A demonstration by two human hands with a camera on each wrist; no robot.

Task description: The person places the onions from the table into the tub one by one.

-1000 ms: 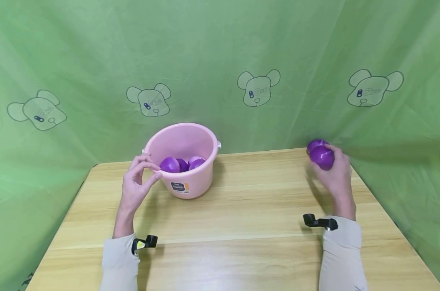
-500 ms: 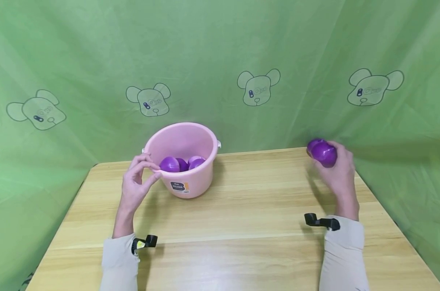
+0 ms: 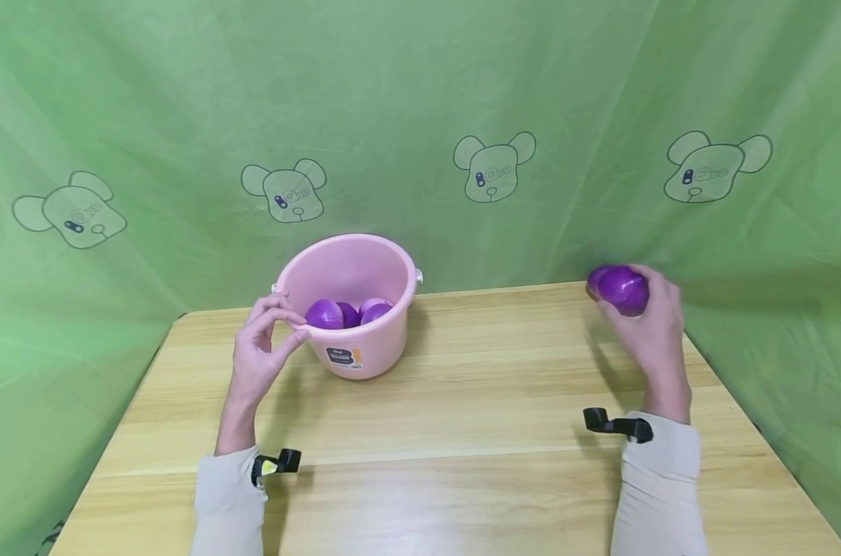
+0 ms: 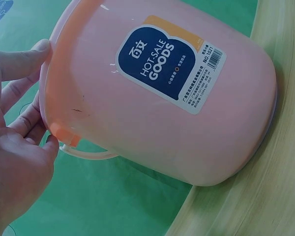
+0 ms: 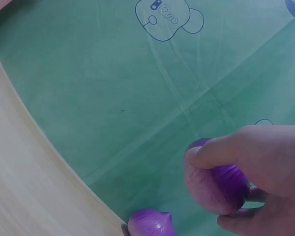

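Note:
At the left of the head view, my left hand (image 3: pixel 260 347) pinches the rim of a pink plastic bucket (image 3: pixel 385 351). The left wrist view shows the thumb and fingers on that rim, beside the bucket's printed label (image 4: pixel 162 64). Several purple onions (image 3: pixel 325 314) lie inside the bucket, partly hidden by its front wall. Over at the far right, my right hand (image 3: pixel 649 324) grips a purple onion (image 5: pixel 211 189) between thumb and fingers. A second onion (image 5: pixel 150 223) sits by the table's back edge, mostly covered by the held one in the head view.
The wooden table (image 3: pixel 462 432) meets a green curtain (image 3: pixel 406 116) printed with bear heads at its back and sides. A white bucket handle (image 4: pixel 91 155) hangs behind the bucket. Black camera mounts (image 3: pixel 618 425) are strapped to both sleeves.
My right hand has shifted slightly right and away from me with the held onion. The onion behind it, the bucket and my left hand have stayed in place.

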